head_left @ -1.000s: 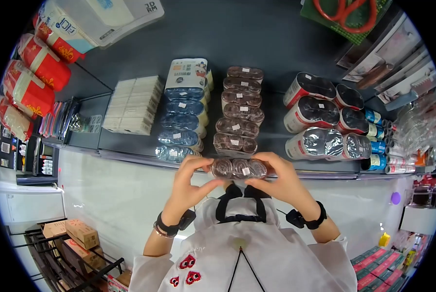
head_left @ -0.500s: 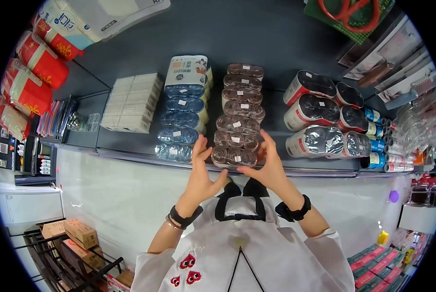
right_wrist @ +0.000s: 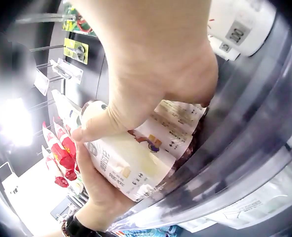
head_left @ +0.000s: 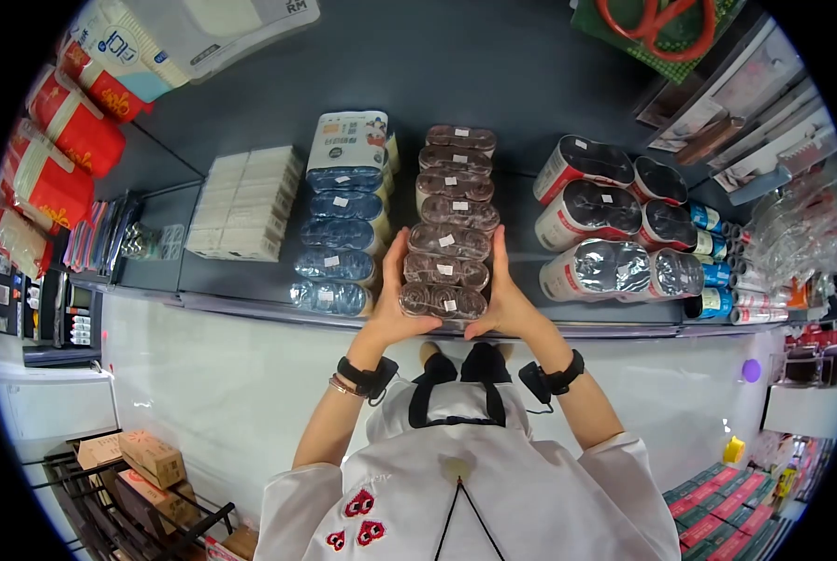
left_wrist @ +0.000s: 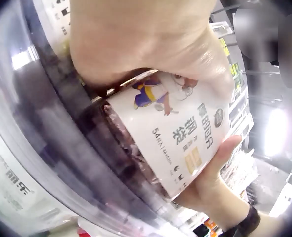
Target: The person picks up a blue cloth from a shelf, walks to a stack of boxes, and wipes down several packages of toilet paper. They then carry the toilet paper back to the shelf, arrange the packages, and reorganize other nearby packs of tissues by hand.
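A row of clear-wrapped packs of dark brown trash bag rolls (head_left: 443, 301) runs back from the shelf's front edge, each with a white price sticker. Along its left side lie the straight fingers of my left hand (head_left: 390, 316); the thumb is at the front of the nearest pack. My right hand (head_left: 513, 308) mirrors this on the right side. Between the two hands, the left wrist view shows the nearest pack's white printed front (left_wrist: 168, 131). Over that front, in the right wrist view, reaches my right thumb (right_wrist: 96, 126). Most left-hand fingers are hidden in the left wrist view.
To the left stand a row of blue roll packs (head_left: 334, 262) and a stack of white packets (head_left: 245, 208). Larger red-and-white canister packs (head_left: 586, 210) sit to the right. Red scissors (head_left: 661, 23) are at the back right. The shelf edge (head_left: 586, 331) has a raised clear strip.
The pack held in front of the shelf now sits at the row's front end. Both hands let go of it, spread apart, then moved forward along the row's sides.
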Demonstrator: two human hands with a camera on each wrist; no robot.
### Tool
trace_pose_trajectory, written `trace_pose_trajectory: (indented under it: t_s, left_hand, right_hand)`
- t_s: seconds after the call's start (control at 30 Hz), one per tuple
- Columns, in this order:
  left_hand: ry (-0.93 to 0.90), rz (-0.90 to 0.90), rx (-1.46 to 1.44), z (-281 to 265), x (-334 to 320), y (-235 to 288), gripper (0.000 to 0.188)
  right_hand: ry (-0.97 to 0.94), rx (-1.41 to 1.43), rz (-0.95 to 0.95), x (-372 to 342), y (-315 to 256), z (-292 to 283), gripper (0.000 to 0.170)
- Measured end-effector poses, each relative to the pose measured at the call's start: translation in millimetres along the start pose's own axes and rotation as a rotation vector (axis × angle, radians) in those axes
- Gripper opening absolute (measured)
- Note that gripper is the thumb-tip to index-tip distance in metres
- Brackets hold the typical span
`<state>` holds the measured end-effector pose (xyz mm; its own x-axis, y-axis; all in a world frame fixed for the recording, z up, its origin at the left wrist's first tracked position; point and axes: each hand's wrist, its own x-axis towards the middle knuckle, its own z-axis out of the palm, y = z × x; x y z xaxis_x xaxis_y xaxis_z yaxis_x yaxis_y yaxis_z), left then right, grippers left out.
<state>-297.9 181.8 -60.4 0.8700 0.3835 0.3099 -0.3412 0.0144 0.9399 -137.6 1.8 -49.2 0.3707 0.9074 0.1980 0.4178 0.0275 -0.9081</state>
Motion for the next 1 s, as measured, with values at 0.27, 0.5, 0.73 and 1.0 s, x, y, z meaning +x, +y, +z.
trace_pose_trajectory:
  t_s: [0.27, 0.5, 0.73, 1.0]
  left_hand:
    - [0.05, -0.081, -0.126, 14, -2, 8, 0.139]
    - [0.023, -0.077, -0.077, 27, -13, 15, 0.134]
    - [0.129, -0.243, -0.07, 53, -11, 61, 0.113]
    - [0.052, -0.546, 0.368, 43, 6, 88, 0.092]
  right_hand:
    - [-0.024, 0.192, -0.013, -1, 10, 7, 0.178]
    - [0.017, 0.411, 0.074, -22, -21, 7, 0.157]
    - [0.08, 0.404, 0.228, -34, -53, -5, 0.144]
    - [0.045, 0.706, 0.27, -35, -70, -1, 0.13]
